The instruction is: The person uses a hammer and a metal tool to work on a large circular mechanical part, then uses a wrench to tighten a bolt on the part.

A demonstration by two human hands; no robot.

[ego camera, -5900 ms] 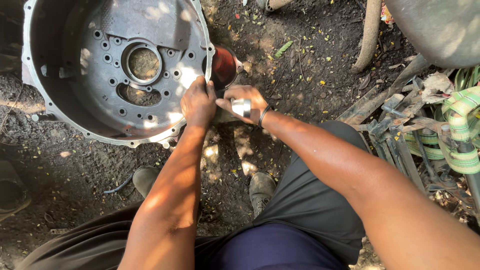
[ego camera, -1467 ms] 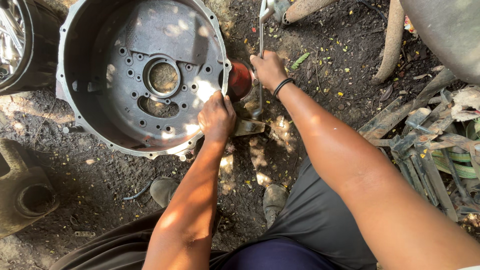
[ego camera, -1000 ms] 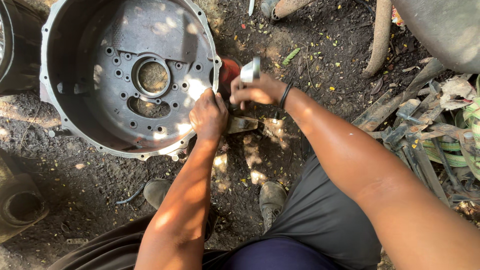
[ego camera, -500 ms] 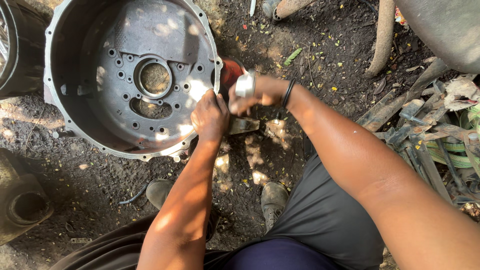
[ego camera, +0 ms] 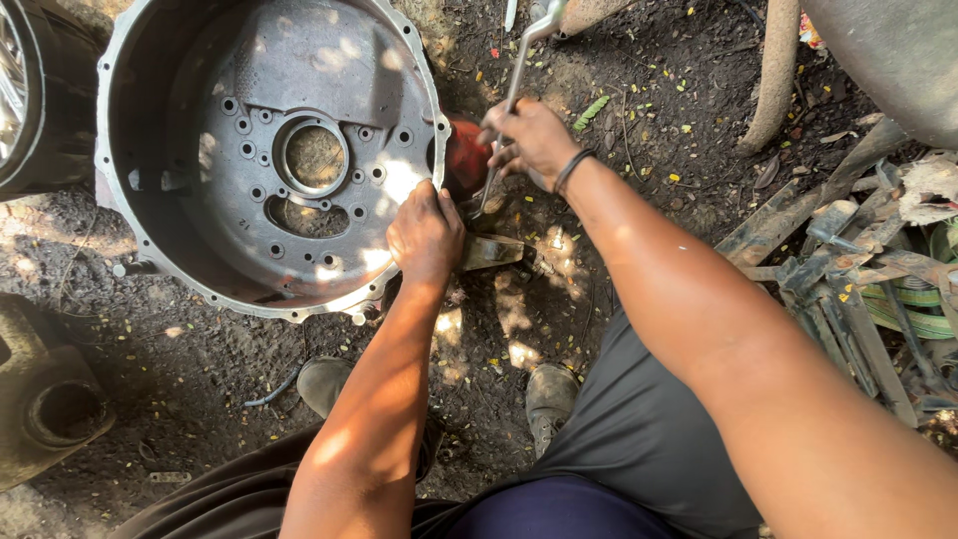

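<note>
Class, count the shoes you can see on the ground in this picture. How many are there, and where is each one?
2. The left shoe lies below the bell housing, beside the left forearm. The right shoe sits lower centre, against the grey trouser leg. Neither shows fully.

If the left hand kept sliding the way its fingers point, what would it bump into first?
Most likely the rim of the big round metal housing. The left hand points up and already lies close against that edge, beside a red part. Depth is hard to judge from above, so it may already be touching.
</note>
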